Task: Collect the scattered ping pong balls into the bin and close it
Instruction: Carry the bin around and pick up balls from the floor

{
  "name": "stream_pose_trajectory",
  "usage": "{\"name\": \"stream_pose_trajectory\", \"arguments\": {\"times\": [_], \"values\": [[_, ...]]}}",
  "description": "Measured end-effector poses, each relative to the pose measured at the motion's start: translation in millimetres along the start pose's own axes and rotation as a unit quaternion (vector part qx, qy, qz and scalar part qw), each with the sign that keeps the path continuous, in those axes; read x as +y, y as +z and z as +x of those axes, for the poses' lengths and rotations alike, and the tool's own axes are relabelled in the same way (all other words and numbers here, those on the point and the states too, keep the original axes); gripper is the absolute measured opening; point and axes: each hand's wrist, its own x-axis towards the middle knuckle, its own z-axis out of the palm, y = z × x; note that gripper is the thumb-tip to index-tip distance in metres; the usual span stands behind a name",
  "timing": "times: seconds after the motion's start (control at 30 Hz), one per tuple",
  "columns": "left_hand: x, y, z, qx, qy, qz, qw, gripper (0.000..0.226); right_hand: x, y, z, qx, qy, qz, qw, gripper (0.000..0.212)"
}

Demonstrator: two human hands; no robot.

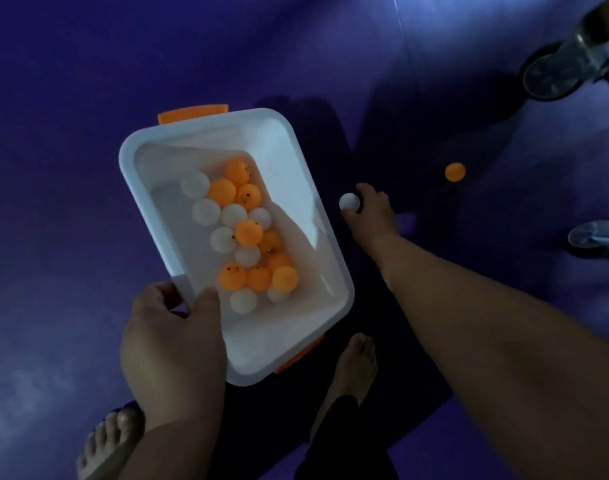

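A white bin (130, 161) with orange latches is held above a purple floor and has no lid on it. Inside lie several orange and white ping pong balls. My left hand (173, 344) grips the bin's near left rim, thumb inside the wall. To the right of the bin, my right hand (370, 213) reaches down to the floor, its fingers closed around a white ball (349, 202). An orange ball (455, 172) lies loose on the floor further right.
Two metal caster wheels (552, 76) (595, 239) stand at the right edge. My bare feet (353, 367) (105, 441) are on the floor below the bin. A dark shadow covers the floor under the bin and arm.
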Motion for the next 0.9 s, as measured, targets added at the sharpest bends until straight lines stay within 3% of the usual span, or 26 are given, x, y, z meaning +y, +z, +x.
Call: {"name": "stream_pose_trajectory", "arguments": {"times": [0.17, 0.27, 0.33, 0.4, 0.5, 0.63, 0.77, 0.9], "values": [[5.3, 21.5, -1.6, 0.013, -0.011, -0.028, 0.999, 0.018, 8.7, 17.3, 18.3, 0.03, -0.028, -0.004, 0.999, 0.045], [10.4, 28.8, -3.6, 0.019, -0.005, -0.027, 0.999, 0.02, 12.0, 9.8, 11.0, 0.063, 0.011, 0.133, 0.989, 0.029], [13.7, 32.6, -5.6, 0.023, 0.0, -0.028, 0.999, 0.02, 9.3, -5.4, -0.9, 0.089, 0.035, 0.262, 0.96, 0.022], [18.2, 37.9, -9.1, 0.02, 0.002, -0.031, 0.999, 0.02, 8.1, -27.9, -20.7, 0.103, -0.008, 0.298, 0.949, 0.021], [25.8, 49.1, -15.5, 0.007, 0.006, -0.033, 0.999, 0.02, 5.4, -60.0, -57.1, 0.069, -0.161, 0.274, 0.946, 0.025], [38.7, 73.5, -20.0, -0.019, 0.024, -0.04, 0.999, 0.017, 11.6, -77.2, -66.2, 0.026, -0.287, 0.208, 0.935, 0.054], [58.0, 102.4, -22.1, -0.032, 0.064, -0.04, 0.997, 0.016, 47.4, -88.4, -11.5, 0.167, -0.231, 0.178, 0.942, 0.038], [67.6, 128.3, -20.3, -0.034, 0.085, -0.043, 0.995, 0.014, 99.0, -99.5, 74.1, 0.251, -0.155, 0.02, 0.955, 0.028]]}}
